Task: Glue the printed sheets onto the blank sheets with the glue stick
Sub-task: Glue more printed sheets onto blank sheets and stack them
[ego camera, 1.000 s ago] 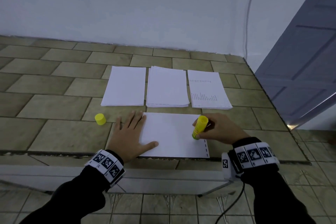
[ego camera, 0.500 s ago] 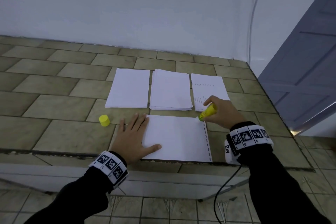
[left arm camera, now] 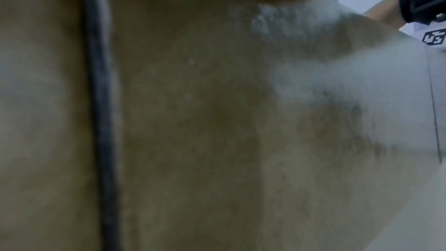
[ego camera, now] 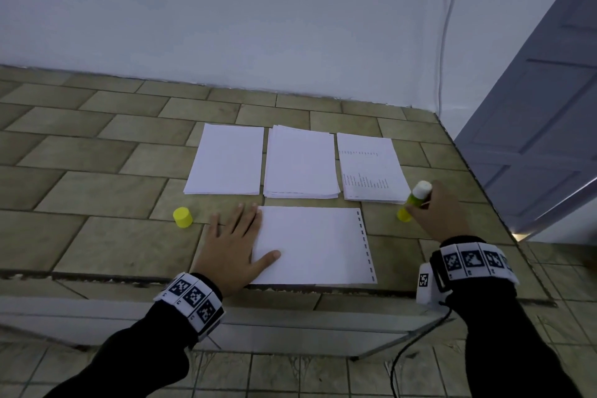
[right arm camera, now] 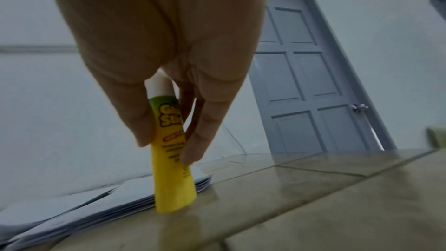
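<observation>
A: Where is the glue stick (ego camera: 414, 200)?

B: In the right hand (ego camera: 437, 213), pinched between thumb and fingertips (right arm camera: 193, 152). It stands base-down on the tiled surface (ego camera: 97, 191), white glue end up, leaning a little, just beside the near right corner of the printed stack (ego camera: 371, 168). In the right wrist view its yellow base meets the tile right at the edge of that stack.

A: And the left hand (ego camera: 231, 252)?

B: Flat, fingers straight and spread, pressing the left edge of the single sheet (ego camera: 313, 245) that lies nearest the person. Its thumb lies on the paper. That sheet has a row of dark marks down its right edge. The left wrist view is a blur of tile and paper.

A: What lies beyond that sheet?

B: 3 piles in a row: a blank pile (ego camera: 226, 160) on the left, a thicker blank stack (ego camera: 302, 166) in the middle, the printed stack on the right.

A: The cap?

B: The yellow cap (ego camera: 182, 217) stands on the surface, to the left of the single sheet, near the left hand's fingertips. A grey door (ego camera: 533, 126) is past the surface's right edge.
</observation>
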### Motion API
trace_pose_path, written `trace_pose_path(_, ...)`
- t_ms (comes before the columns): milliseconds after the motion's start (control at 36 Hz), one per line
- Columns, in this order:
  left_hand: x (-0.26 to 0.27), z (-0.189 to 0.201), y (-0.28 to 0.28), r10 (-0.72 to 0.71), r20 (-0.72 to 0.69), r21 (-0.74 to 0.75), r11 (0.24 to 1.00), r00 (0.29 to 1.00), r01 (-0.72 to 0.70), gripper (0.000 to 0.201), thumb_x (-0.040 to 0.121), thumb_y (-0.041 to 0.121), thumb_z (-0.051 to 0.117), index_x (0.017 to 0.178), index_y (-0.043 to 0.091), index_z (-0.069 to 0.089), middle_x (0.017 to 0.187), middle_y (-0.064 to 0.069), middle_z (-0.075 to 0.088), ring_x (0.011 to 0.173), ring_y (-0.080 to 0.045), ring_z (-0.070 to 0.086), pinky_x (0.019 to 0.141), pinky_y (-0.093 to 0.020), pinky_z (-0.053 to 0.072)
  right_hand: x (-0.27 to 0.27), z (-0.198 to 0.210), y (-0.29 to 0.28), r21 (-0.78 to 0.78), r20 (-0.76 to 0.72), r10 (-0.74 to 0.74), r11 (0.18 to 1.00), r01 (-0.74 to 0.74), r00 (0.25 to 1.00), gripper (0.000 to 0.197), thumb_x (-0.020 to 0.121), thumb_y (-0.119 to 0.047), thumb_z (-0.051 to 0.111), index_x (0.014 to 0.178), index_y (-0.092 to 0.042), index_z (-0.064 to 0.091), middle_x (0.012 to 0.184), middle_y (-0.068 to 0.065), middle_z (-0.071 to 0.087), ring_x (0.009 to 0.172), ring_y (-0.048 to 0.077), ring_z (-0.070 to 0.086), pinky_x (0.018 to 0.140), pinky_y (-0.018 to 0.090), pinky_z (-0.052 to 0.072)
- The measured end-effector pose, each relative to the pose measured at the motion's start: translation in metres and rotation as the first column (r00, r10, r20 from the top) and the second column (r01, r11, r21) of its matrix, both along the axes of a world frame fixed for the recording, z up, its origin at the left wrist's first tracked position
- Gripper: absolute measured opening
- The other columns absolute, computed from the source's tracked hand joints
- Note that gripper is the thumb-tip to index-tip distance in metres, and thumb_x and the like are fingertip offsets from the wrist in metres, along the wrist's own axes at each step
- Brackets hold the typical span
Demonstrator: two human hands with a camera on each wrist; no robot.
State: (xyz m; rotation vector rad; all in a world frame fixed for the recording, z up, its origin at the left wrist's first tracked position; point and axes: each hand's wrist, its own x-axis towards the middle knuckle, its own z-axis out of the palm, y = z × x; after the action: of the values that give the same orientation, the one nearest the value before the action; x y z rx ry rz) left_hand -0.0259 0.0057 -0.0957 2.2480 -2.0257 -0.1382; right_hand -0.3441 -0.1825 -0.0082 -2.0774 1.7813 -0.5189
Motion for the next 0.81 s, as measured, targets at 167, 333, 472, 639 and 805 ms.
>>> trace_pose_path(167,0.003,-0.003,-0.001,-0.017,0.008,-0.009,1.000,1.000,0.017,0.102,0.081,0.082,-0.008,0.156,0.016,0.008,0.163,0.000,0.007,0.151,-0.023,0.005,0.119,-0.058,0.006,-0.006,-0.006,-0.010,0.040,0.034,-0.076,0.996,0.075,0.997,0.039,0.086,-0.012,0.069,0.117,0.001,0.050,0.095,0.013,0.054,0.084,0.025,0.049,0.070,0.032,0.036)
trace_pose_path(333,0.004,-0.006,0.000,-0.029,-0.014,-0.040,0.999,0.999,0.028,0.089,0.088,0.075,0.009,0.156,0.018,0.018,0.163,0.000,0.013,0.150,-0.023,0.010,0.118,-0.058,0.010,-0.007,-0.009,-0.002,0.172,-0.003,-0.213,0.962,0.210,0.977,0.034,0.080,-0.032,0.076,0.083,-0.005,0.054,0.070,0.006,0.051,0.062,0.019,0.047,0.056,0.028,0.035)
trace_pose_path(472,0.004,-0.004,0.001,-0.040,-0.014,-0.051,0.998,0.999,0.040,0.085,0.088,0.068,0.019,0.154,0.015,0.028,0.162,-0.002,0.020,0.150,-0.026,0.014,0.116,-0.059,0.011,0.007,-0.019,0.018,0.355,-0.210,-0.059,0.926,0.132,0.976,0.036,0.083,-0.045,0.067,0.071,-0.013,0.055,0.079,0.010,0.065,0.069,0.022,0.059,0.066,0.031,0.048)
trace_pose_path(639,0.005,-0.006,0.001,-0.033,-0.054,-0.065,0.997,0.998,0.029,0.087,0.086,0.068,0.016,0.156,0.016,0.019,0.163,0.001,0.012,0.151,-0.021,0.005,0.118,-0.055,0.002,0.058,-0.005,0.023,0.172,-0.127,0.156,0.976,-0.133,0.980,0.023,0.090,-0.021,0.061,0.070,-0.010,0.055,0.071,0.004,0.058,0.069,0.017,0.056,0.061,0.024,0.042)
trace_pose_path(805,0.005,-0.005,0.000,-0.021,-0.079,-0.055,0.998,0.997,0.017,0.088,0.085,0.068,0.010,0.157,0.017,0.012,0.163,0.005,0.007,0.151,-0.016,-0.001,0.119,-0.051,-0.004,0.094,-0.006,-0.008,0.039,-0.167,0.080,0.996,-0.074,0.983,0.031,0.093,-0.025,0.061,0.115,-0.007,0.052,0.118,0.013,0.052,0.110,0.028,0.052,0.092,0.037,0.044)
